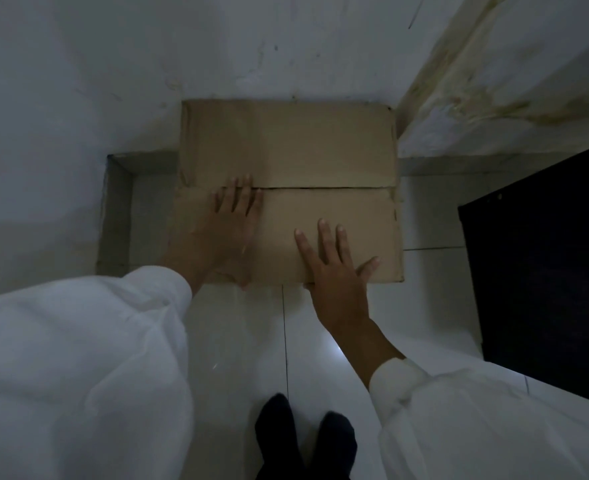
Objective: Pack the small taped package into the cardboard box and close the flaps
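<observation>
Cardboard box [288, 188], flaps shut, on white tiled floor [244, 341] against wall [113, 64]. Left hand [229, 230] and right hand [334, 268] flat, fingers spread, gripping nothing. Package unseen. Dark panel [545, 271] at right.

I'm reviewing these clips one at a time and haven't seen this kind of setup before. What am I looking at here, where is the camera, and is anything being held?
There is no machine here: a person wears a wide-angle camera on the head, looking down at their own arms, so this is the only view. Both arms are in white sleeves, and the dark shapes at the bottom edge are the person's feet on a pale tiled floor.

The brown cardboard box sits on the floor against a white wall. Its two top flaps are folded down and meet along a narrow seam. The left hand lies flat with its fingertips at the seam; the right hand lies spread on the nearer flap. Neither hand grips anything; they rest flat on the flaps. The small taped package is not visible; whether it is inside cannot be seen. A dark object stands to the right.
</observation>
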